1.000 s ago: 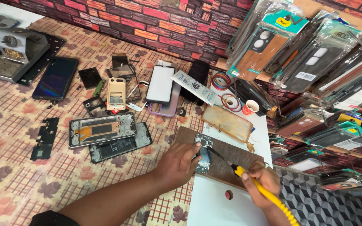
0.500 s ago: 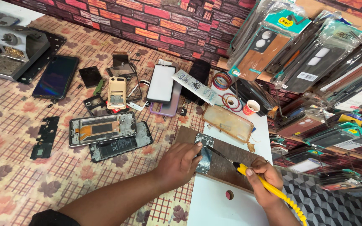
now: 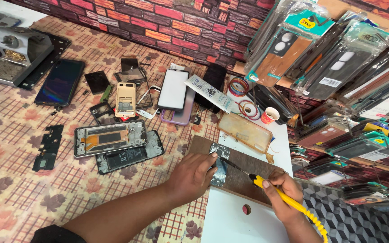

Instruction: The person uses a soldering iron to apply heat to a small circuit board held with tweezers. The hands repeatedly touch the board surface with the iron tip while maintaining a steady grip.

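Note:
My left hand point(image 3: 191, 176) presses down on a small silvery circuit board point(image 3: 219, 163) that lies on a brown wooden board point(image 3: 244, 177). My right hand point(image 3: 282, 193) is closed around a yellow-handled soldering iron point(image 3: 289, 200), and its thin dark tip point(image 3: 232, 165) points left and touches the circuit board beside my left fingers. The iron's yellow cable runs down toward the bottom right.
Opened phones point(image 3: 110, 137), a dark phone point(image 3: 60, 82), a white phone point(image 3: 173, 89), black frame parts point(image 3: 48, 147) and a clear case point(image 3: 245, 130) lie on the patterned cloth. A metal stand point(image 3: 16, 56) sits far left. Packaged phone cases point(image 3: 334, 67) hang at right. Tape rolls point(image 3: 238, 86) sit by a small cup point(image 3: 269, 115).
My right hand with the soldering iron has shifted slightly, keeping the tip at the circuit board. My left hand stays pressed on the board.

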